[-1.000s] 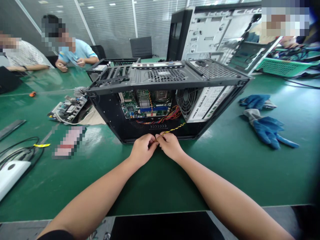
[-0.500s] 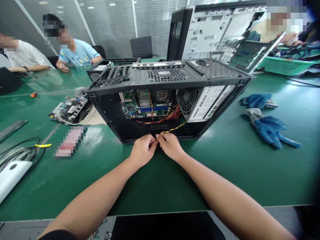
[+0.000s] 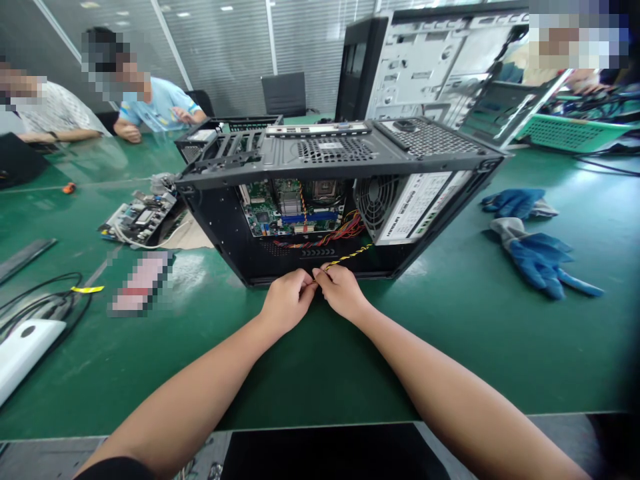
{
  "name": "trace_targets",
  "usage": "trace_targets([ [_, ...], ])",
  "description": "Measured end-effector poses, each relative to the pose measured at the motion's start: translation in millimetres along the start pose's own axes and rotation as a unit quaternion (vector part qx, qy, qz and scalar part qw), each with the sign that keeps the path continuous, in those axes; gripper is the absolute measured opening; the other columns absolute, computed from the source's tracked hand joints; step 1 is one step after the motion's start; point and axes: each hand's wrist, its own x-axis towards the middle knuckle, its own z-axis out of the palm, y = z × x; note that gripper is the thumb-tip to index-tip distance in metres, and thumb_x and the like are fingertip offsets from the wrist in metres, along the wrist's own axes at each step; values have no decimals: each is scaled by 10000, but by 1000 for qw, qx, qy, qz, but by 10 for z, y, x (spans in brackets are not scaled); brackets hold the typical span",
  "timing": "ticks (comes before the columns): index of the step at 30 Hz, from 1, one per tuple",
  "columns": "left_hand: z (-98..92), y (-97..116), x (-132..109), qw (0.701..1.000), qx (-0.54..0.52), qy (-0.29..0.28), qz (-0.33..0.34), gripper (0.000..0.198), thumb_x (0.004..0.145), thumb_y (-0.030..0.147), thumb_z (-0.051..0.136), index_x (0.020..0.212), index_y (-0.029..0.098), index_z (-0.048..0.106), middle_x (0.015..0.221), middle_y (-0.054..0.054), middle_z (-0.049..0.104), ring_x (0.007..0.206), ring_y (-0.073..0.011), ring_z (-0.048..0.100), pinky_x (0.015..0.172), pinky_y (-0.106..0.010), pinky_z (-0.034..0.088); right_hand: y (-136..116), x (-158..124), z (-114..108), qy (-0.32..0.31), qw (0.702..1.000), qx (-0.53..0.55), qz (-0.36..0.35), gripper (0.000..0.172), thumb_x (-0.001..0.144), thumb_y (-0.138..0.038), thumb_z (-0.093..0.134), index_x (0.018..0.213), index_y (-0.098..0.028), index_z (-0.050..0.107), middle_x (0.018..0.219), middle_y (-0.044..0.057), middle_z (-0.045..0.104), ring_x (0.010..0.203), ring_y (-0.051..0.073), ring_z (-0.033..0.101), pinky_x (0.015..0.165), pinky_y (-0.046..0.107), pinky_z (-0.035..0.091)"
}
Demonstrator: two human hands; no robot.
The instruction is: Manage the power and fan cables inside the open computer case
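Note:
Both hands meet at the lower front edge of an open black computer case (image 3: 310,170). My left hand (image 3: 287,301) is closed in a pinch at the end of a twisted yellow-and-black cable (image 3: 350,256). Around the same cable, just to the right, my right hand (image 3: 342,291) is closed too. The cable's tip is hidden by my fingers. From there it runs up to the power supply (image 3: 417,207) at the right inside the case. A motherboard (image 3: 293,207) sits deeper in, with a bundle of coloured wires (image 3: 345,230) below it.
Blue work gloves (image 3: 537,257) lie right of the case. A loose circuit board (image 3: 140,217), a phone (image 3: 141,281), black cables (image 3: 45,310) and a white device (image 3: 30,353) lie left. Behind stand another case (image 3: 415,63) and a green basket (image 3: 575,133). Other people sit around the table.
My hands keep the same hold on the cable, nearly still. The view has shifted very slightly. Across the table, a seated person's hand has lifted a little.

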Motion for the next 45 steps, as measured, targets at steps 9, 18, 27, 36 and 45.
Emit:
trace_targets([
  [9,-10,-6,9,999,27,15,20,147,863,172,617,734,190,548,721,-2,606,673,-139,570,630,-264,429,-8,4,-8,-3,1000,-3,-22,364,911,-320,468,562,-225,426,531,-16,486,551,143,483,572,282,330],
  [18,-33,12,20,1000,9,-10,-11,181,896,194,592,718,186,557,662,15,598,592,-118,532,565,-244,359,14,13,-4,-6,1000,-2,-24,354,904,-321,476,567,-218,445,552,-10,503,572,144,484,579,281,335],
  [27,-43,15,36,1000,19,-18,-6,182,908,183,574,726,188,568,660,15,600,600,-123,545,582,-249,373,14,13,-3,-1,1000,-2,-24,355,903,-338,468,572,-225,415,544,-17,479,558,142,469,574,281,329],
  [36,0,-5,6,999,3,31,31,94,847,155,626,778,195,577,724,0,630,676,-139,596,623,-256,456,40,27,1,16,999,-5,-39,359,903,-346,458,572,-226,388,573,-13,461,588,145,458,579,282,322],
  [45,-5,-4,-12,998,26,52,31,96,871,182,616,789,193,567,758,-15,618,716,-152,592,659,-276,466,30,29,-2,23,999,-6,-37,371,899,-361,460,565,-225,373,564,-16,447,561,139,437,573,288,306],
])
